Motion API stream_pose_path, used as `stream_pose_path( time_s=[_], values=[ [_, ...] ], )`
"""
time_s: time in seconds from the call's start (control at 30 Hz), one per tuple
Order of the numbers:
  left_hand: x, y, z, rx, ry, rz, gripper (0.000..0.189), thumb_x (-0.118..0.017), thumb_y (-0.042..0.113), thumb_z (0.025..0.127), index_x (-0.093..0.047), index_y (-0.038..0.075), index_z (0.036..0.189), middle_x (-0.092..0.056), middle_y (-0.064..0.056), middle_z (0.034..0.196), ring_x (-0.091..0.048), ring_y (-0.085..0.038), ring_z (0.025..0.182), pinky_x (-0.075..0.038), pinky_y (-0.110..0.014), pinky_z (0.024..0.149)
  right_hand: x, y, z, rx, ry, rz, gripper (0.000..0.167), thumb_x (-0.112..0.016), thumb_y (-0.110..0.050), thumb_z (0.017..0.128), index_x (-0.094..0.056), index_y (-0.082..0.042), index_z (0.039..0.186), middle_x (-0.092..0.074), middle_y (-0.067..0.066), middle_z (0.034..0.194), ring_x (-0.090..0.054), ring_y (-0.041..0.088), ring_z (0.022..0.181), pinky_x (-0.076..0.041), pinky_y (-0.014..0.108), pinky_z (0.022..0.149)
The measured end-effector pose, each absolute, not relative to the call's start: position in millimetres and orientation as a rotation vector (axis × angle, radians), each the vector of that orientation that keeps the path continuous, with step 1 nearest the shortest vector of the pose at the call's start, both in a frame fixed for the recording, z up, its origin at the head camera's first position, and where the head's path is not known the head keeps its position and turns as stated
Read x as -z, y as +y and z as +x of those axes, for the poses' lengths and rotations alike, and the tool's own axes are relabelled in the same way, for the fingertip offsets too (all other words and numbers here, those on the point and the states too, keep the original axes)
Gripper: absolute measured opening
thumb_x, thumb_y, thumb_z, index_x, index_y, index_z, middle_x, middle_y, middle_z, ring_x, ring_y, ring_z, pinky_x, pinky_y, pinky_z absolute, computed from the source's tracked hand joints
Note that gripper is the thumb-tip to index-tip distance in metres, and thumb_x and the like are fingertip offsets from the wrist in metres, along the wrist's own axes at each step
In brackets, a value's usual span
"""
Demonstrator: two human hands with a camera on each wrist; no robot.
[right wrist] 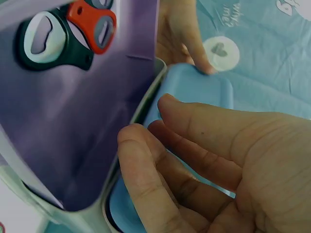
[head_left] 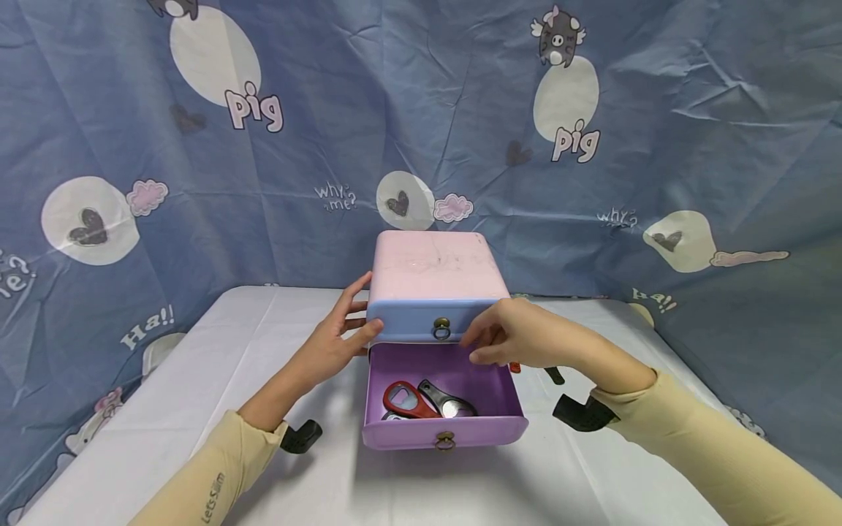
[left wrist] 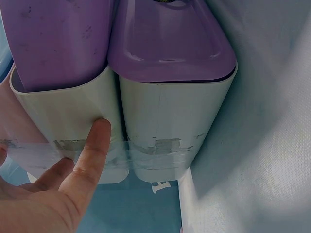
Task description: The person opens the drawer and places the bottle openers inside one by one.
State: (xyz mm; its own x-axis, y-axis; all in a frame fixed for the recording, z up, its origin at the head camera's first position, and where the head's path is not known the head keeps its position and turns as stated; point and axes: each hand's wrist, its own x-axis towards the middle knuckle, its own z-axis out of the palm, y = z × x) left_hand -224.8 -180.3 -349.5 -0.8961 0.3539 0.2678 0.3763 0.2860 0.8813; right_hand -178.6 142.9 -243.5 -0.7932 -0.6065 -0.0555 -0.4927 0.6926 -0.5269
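Observation:
A small drawer cabinet with a pink top point(head_left: 434, 263) stands on the table. Its upper blue drawer point(head_left: 408, 320) is closed, and a purple drawer point(head_left: 404, 436) beneath it is pulled out. Inside lie a red bottle opener point(head_left: 395, 394) and a dark one point(head_left: 454, 404), with another partly hidden. My left hand point(head_left: 332, 343) rests against the cabinet's left side, thumb at the blue drawer's front edge. Over the open drawer, near the blue front's right end, is my right hand point(head_left: 520, 332); its fingers are loosely bent with nothing between them. Another purple drawer point(left wrist: 172, 43), closed, shows in the left wrist view.
A white cloth covers the table point(head_left: 296, 307), with a blue printed curtain point(head_left: 316, 146) behind. Right of the cabinet lie a small red item point(head_left: 515, 367) and a dark one point(head_left: 555, 375). Clear tape point(left wrist: 160, 155) runs across the cabinet's side.

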Motion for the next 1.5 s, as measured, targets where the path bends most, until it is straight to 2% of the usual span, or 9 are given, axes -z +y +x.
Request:
stream_pose_path(
  time_s=[0.13,0.23,0.47,0.6,0.7,0.8,1.1,1.33,1.5],
  values=[
    [349.9,-180.0,-225.8,1.726,-2.506,-0.712,0.078,-0.064,0.043,0.108,-0.016,0.053,0.168,-0.037,-0.021,0.168,-0.049,-0.050,0.149,-0.064,-0.053,0.095,239.1,152.7,-180.8,0.785,2.671,-0.863,0.021,-0.079,-0.014,0.098,-0.080,-0.006,0.117,-0.079,0.003,0.082,-0.069,0.013,0.058,-0.061,0.031,0.066],
    [350.2,-179.9,-226.5,1.729,-2.507,-0.710,0.078,-0.064,0.044,0.108,-0.016,0.054,0.168,-0.037,-0.021,0.168,-0.048,-0.051,0.149,-0.064,-0.053,0.095,235.6,159.2,-182.1,0.806,2.665,-0.859,0.025,-0.079,-0.018,0.099,-0.079,-0.005,0.120,-0.079,0.002,0.081,-0.073,0.013,0.064,-0.060,0.029,0.070],
    [350.9,-179.2,-228.1,1.733,-2.505,-0.714,0.078,-0.064,0.044,0.108,-0.016,0.054,0.168,-0.037,-0.022,0.168,-0.048,-0.051,0.150,-0.064,-0.052,0.095,220.6,175.4,-181.6,0.859,2.666,-0.796,0.030,-0.079,-0.021,0.099,-0.078,-0.005,0.124,-0.081,0.000,0.087,-0.074,0.014,0.077,-0.056,0.026,0.066],
    [351.1,-179.2,-228.8,1.727,-2.510,-0.711,0.078,-0.065,0.044,0.108,-0.016,0.054,0.168,-0.036,-0.021,0.169,-0.048,-0.050,0.150,-0.064,-0.052,0.095,212.4,188.7,-182.2,0.919,2.685,-0.709,0.029,-0.079,-0.022,0.099,-0.079,-0.009,0.124,-0.082,0.001,0.096,-0.074,0.016,0.085,-0.062,0.028,0.072],
    [351.2,-179.3,-229.2,1.720,-2.515,-0.706,0.079,-0.065,0.044,0.108,-0.015,0.055,0.168,-0.036,-0.021,0.169,-0.048,-0.050,0.150,-0.064,-0.052,0.095,209.7,199.8,-185.3,0.947,2.710,-0.678,0.025,-0.079,-0.024,0.100,-0.080,-0.009,0.120,-0.081,0.003,0.096,-0.074,0.017,0.089,-0.064,0.029,0.079],
    [351.2,-179.5,-229.2,1.722,-2.517,-0.703,0.079,-0.065,0.043,0.108,-0.015,0.055,0.168,-0.035,-0.021,0.169,-0.048,-0.050,0.150,-0.063,-0.053,0.096,209.9,210.3,-191.4,0.974,2.729,-0.637,0.024,-0.079,-0.025,0.099,-0.081,-0.009,0.117,-0.079,0.004,0.094,-0.073,0.017,0.088,-0.064,0.029,0.079],
    [351.3,-180.0,-227.1,1.723,-2.519,-0.700,0.079,-0.064,0.041,0.108,-0.015,0.055,0.168,-0.034,-0.021,0.169,-0.047,-0.049,0.150,-0.063,-0.053,0.097,226.8,240.3,-220.6,1.096,2.678,-0.429,0.038,-0.078,-0.026,0.101,-0.073,-0.002,0.130,-0.078,0.002,0.102,-0.074,0.014,0.095,-0.065,0.028,0.084],
    [352.2,-179.9,-227.5,1.726,-2.506,-0.712,0.079,-0.065,0.038,0.109,-0.016,0.054,0.168,-0.036,-0.021,0.168,-0.048,-0.049,0.149,-0.063,-0.053,0.097,252.5,261.2,-241.2,1.186,2.618,-0.348,0.044,-0.076,-0.025,0.102,-0.068,0.003,0.135,-0.077,-0.001,0.097,-0.073,0.010,0.090,-0.063,0.024,0.080],
    [352.2,-178.7,-227.6,1.736,-2.500,-0.719,0.079,-0.065,0.036,0.109,-0.016,0.053,0.168,-0.036,-0.022,0.167,-0.049,-0.050,0.149,-0.063,-0.054,0.097,272.2,271.5,-255.7,1.226,2.577,-0.311,0.050,-0.075,-0.025,0.103,-0.063,0.005,0.141,-0.077,-0.003,0.099,-0.073,0.006,0.089,-0.063,0.025,0.081]
  ],
)
